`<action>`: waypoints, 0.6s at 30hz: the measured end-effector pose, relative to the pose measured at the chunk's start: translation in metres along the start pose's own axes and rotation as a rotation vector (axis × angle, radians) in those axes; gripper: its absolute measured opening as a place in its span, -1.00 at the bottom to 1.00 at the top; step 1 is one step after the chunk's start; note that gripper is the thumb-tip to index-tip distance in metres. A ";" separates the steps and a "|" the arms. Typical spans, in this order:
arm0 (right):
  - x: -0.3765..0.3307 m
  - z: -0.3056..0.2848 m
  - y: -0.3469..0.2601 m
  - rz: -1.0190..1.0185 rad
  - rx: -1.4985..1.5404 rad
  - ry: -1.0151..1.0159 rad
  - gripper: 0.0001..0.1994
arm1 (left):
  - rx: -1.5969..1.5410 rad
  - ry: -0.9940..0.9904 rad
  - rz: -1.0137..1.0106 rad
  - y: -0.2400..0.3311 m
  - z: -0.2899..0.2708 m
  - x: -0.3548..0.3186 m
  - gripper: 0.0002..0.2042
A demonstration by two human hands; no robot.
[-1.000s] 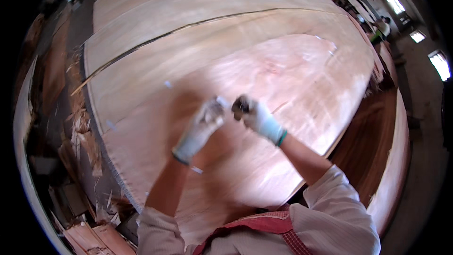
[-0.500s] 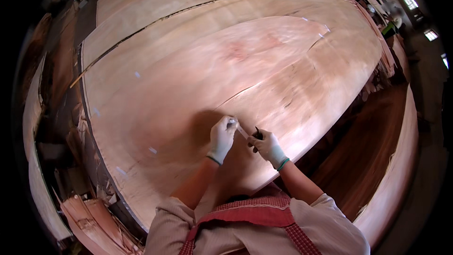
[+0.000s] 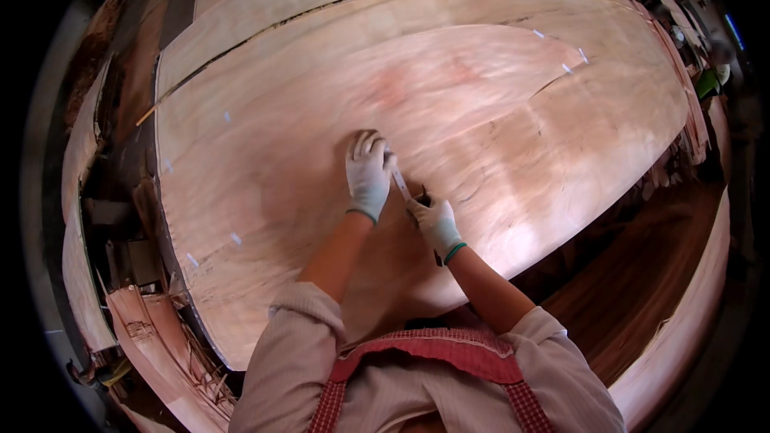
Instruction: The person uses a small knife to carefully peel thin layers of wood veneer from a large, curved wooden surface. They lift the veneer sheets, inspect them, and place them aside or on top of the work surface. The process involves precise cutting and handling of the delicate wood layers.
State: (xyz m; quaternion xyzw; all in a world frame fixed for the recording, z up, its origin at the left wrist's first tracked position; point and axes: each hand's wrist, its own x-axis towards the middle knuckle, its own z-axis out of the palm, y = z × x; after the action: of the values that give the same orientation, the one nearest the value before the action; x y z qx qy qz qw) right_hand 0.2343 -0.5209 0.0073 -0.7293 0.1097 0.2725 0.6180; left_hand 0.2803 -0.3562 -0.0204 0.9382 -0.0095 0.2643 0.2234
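Note:
Both my hands wear pale gloves with green cuffs and work over a large, pinkish-tan wood veneer sheet (image 3: pixel 321 96). My left hand (image 3: pixel 369 176) rests over the sheet, fingers bent forward, its thumb side closed on one end of a whitish strip of tape (image 3: pixel 400 183). From there the strip slants down to my right hand (image 3: pixel 437 225), which is closed around its other end and a dark, slim tool (image 3: pixel 423 195). Most of that tool is hidden in the palm, so its kind cannot be made out. The fingertips of my left hand partly cover the strip's upper end.
Short whitish tape pieces (image 3: pixel 236 238) dot the veneer. A long dark gap (image 3: pixel 277 24) crosses its far part. Torn veneer scraps (image 3: pixel 152 329) lie at the left. On the right, below the sheet's edge, is a brown curved sheet (image 3: pixel 634 273). Someone in green (image 3: pixel 707 82) is at far right.
Both hands have moved farther up the sheet, the left more than the right. The left fingers now reach forward over the veneer. The view has shifted slightly.

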 end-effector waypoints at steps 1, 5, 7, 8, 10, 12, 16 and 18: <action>0.000 -0.003 -0.003 0.003 -0.023 0.004 -0.83 | 0.007 -0.013 -0.005 0.003 -0.003 -0.002 -0.70; 0.038 -0.073 -0.043 -0.323 -0.993 0.073 -0.80 | 0.019 -0.110 -0.064 0.007 -0.006 0.001 -0.71; 0.059 -0.108 -0.048 -0.268 -0.546 0.102 -0.83 | 0.070 -0.199 -0.074 0.021 -0.008 0.017 -0.71; 0.063 -0.119 -0.046 -0.171 -0.322 0.088 -0.82 | 0.125 -0.280 -0.010 0.037 -0.006 0.025 -0.67; 0.069 -0.122 -0.050 -0.047 -0.077 0.058 -0.81 | 0.044 -0.353 0.177 0.055 0.022 0.029 -0.58; 0.078 -0.121 -0.039 0.013 -0.030 0.067 -0.86 | 0.012 -0.437 0.327 0.077 0.040 0.039 -0.53; 0.096 -0.145 -0.066 -0.241 -0.924 0.091 -0.69 | 0.209 -0.474 0.424 0.078 0.057 0.037 -0.54; 0.123 -0.184 -0.081 -0.259 -1.101 0.158 -0.70 | 0.223 -0.544 0.406 0.082 0.060 0.044 -0.55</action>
State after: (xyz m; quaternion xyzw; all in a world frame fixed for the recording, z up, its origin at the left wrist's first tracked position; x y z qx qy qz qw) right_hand 0.4244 -0.6586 0.0258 -0.9694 -0.0928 0.1561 0.1652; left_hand 0.3368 -0.4508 -0.0101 0.9718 -0.2260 0.0431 0.0517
